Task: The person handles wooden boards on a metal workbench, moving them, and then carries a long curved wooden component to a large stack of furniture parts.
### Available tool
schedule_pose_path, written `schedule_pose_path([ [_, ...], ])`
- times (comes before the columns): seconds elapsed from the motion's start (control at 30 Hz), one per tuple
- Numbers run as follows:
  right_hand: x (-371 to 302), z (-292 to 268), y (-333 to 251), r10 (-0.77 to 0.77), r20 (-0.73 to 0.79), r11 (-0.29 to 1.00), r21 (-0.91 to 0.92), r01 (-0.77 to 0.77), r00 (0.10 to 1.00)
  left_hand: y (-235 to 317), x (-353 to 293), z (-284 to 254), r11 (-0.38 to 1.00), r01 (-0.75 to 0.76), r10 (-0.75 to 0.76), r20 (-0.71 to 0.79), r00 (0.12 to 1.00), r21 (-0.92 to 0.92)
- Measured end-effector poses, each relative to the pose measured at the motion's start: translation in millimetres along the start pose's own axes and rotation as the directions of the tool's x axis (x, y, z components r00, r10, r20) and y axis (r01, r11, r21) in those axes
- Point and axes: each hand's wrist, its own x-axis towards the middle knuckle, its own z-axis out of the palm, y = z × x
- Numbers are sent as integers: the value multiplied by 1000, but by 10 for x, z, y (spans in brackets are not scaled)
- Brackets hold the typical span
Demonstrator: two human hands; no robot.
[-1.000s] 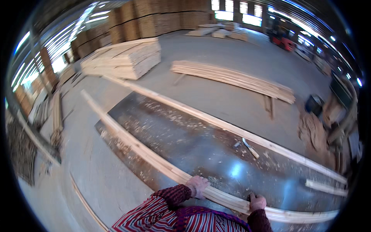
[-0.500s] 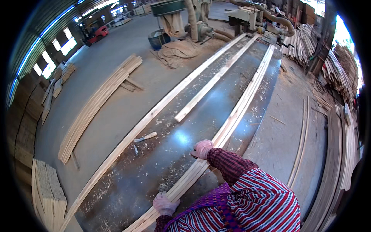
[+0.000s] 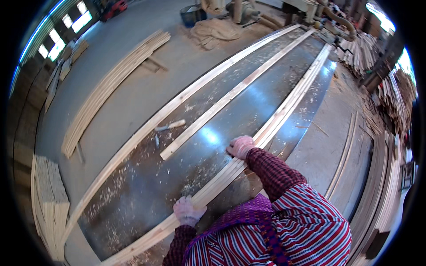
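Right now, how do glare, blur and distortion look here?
In the head view: a glare spot on the dark tabletop; upper-left windows look overexposed; the fisheye bows the leftmost tabletop board; left hand and right hand show little blur; black fills the corners.

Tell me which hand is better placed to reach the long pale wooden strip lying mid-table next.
Probably the right hand: it rests on the grouped pale wooden strips nearer that middle strip. The left hand touches them farther back.

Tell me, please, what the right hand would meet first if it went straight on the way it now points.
Probably the middle board, lying beyond a stretch of tabletop; the right hand might pass above it, as depth is unclear here.
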Motion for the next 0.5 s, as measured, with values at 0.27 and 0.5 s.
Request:
schedule_pose_path([
  [0.27,58,93,-37,33,-35,999,-18,-33,999,-19,-5,11,999,-51,51,-36,998,18],
  [0.5,90,98,57,50,-30,999,-2,-50,998,27,11,62,999,-41,41,-48,998,7],
])
